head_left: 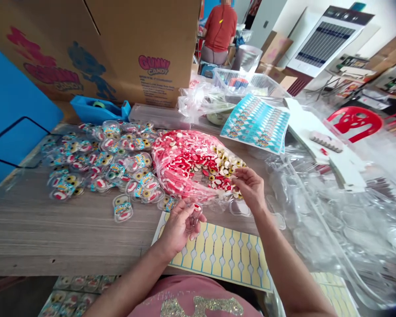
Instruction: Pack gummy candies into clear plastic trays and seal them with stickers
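Observation:
My left hand (pixel 180 226) is closed around a small clear plastic container (pixel 196 212) with a red-and-white piece inside. Over the right side of an open plastic bag of gummy candies (pixel 185 154), my right hand (pixel 251 187) pinches what looks like a pale gummy candy (pixel 233 178). Red-and-white and yellow-and-white candies fill that side of the bag. Below my hands lies a yellow sheet of label strips (pixel 222 251). A filled, labelled container (pixel 122 208) rests alone on the table, left of my left hand.
A pile of filled containers (pixel 102 158) covers the left of the table. Empty clear containers (pixel 326 224) fill a tub at right. Blue label sheets (pixel 257 121), a tape dispenser (pixel 100 110) and a large cardboard box (pixel 119 48) stand behind. A person (pixel 220 28) sits farther back.

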### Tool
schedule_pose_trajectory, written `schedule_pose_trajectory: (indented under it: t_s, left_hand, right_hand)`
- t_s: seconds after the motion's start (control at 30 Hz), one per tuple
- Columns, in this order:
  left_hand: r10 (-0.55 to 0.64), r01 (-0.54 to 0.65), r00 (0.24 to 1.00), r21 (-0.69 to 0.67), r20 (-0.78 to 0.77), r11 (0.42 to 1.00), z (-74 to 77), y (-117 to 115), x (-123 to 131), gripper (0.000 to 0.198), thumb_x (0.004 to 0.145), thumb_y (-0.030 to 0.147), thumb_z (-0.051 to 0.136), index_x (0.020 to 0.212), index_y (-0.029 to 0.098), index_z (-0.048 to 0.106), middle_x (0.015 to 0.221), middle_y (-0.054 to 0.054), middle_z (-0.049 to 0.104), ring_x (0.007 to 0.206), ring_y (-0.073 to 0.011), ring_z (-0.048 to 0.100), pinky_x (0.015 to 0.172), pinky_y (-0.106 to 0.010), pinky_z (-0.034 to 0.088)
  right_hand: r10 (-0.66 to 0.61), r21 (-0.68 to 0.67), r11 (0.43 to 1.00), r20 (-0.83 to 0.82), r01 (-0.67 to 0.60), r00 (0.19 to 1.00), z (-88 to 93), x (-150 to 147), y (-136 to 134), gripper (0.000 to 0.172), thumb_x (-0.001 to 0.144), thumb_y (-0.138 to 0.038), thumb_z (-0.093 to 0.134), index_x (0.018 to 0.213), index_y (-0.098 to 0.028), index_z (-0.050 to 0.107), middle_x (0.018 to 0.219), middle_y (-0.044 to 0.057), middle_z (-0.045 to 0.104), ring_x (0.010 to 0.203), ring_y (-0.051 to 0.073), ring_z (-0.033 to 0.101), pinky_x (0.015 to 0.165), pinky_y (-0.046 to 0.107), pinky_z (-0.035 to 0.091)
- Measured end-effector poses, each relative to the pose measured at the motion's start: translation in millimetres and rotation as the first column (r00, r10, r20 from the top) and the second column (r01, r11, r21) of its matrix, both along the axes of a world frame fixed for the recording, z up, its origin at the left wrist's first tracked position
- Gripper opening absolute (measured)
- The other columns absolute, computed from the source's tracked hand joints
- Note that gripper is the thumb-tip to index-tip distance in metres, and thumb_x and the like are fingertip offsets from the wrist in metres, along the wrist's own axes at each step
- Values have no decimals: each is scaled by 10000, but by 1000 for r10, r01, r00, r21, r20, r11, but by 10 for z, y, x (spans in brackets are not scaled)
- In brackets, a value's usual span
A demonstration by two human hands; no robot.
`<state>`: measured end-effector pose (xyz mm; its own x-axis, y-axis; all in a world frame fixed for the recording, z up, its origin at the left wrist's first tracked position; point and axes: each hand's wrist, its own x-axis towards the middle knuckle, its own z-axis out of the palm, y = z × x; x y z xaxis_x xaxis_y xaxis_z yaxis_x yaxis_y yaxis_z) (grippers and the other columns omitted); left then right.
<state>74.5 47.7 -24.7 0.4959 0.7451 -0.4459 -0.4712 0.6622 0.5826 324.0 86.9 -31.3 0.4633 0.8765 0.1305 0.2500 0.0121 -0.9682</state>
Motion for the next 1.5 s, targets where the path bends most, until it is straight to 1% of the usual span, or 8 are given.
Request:
schedule_pose_trajectory:
  t_s: [0.13, 0.33, 0.7, 0.97, 1.1, 1.17, 1.3, 1.5]
  left_hand:
    - [0, 0, 1000, -6, 9, 1000, 12, -22, 6, 346, 817, 349, 699, 1058, 206, 494, 696, -55, 706, 427, -131, 564, 334, -164, 334]
    - [-69, 69, 983, 9, 168, 998, 22, -57, 113, 347, 885, 437, 631, 1123, 203, 538, 745, -58, 709, 477, -154, 612, 348, -190, 375]
    - [-35, 49, 973, -55, 228, 997, -56, -144, 94, 490, 833, 635, 624, 955, 161, 643, 593, 5, 611, 438, -143, 572, 346, -224, 416]
    - [56, -46, 972, -48, 230, 998, -64, -191, 1, 346, 850, 478, 691, 1012, 184, 608, 703, 7, 639, 498, -124, 576, 401, -217, 412]
    - [35, -32, 985, -22, 169, 999, -50, -151, -103, 398, 831, 344, 725, 1162, 217, 544, 795, -33, 694, 571, -154, 639, 408, -196, 386]
    - [19, -18, 993, -16, 116, 1000, -50, -132, -122, 389, 832, 339, 713, 1149, 206, 532, 773, -50, 702, 532, -143, 619, 383, -178, 340]
    - [23, -20, 998, -46, 60, 999, -36, -121, -127, 396, 810, 375, 719, 1111, 209, 522, 719, -42, 702, 450, -119, 568, 346, -161, 271]
    - [53, -51, 997, -42, 56, 998, 1, -95, -241, 371, 818, 352, 693, 1109, 207, 514, 711, -54, 706, 457, -124, 574, 349, -156, 283]
  right_hand:
    - [-35, 250, 968, 202, -17, 979, 90, -246, -200, 258, 754, -238, 742, 996, -231, 653, 859, 19, 758, 773, 178, 728, 721, 320, 592]
    - [58, 317, 892, 625, -321, 778, 248, -630, -478, 276, 844, -85, 642, 1068, -242, 676, 927, 12, 773, 700, 122, 706, 687, 254, 570]
    - [289, 230, 754, 724, -615, 626, 198, -972, -660, 427, 898, -69, 541, 1295, -225, 559, 1067, 64, 756, 977, 182, 715, 830, 332, 557]
    - [402, 86, 739, 740, -669, 539, 221, -986, -606, 190, 924, -253, 563, 1046, -242, 709, 1230, 66, 704, 1370, 307, 464, 1025, 519, 457]
    - [276, 81, 886, 701, -457, 658, 314, -800, -254, 223, 941, -298, 534, 961, -252, 751, 1112, 83, 734, 1126, 264, 619, 961, 459, 483]
    - [296, -156, 944, 789, -291, 538, 324, -761, 48, 286, 963, -311, 493, 942, -247, 770, 961, 78, 757, 953, 234, 668, 875, 385, 486]
    - [553, -545, 832, 795, -105, 249, 271, -906, 572, 333, 964, -322, 449, 979, -246, 773, 947, 87, 772, 876, 232, 702, 733, 308, 457]
    - [573, -582, 812, 782, -40, 245, 195, -1064, 666, 362, 961, -293, 409, 1039, -250, 759, 953, 110, 778, 863, 240, 719, 711, 293, 456]
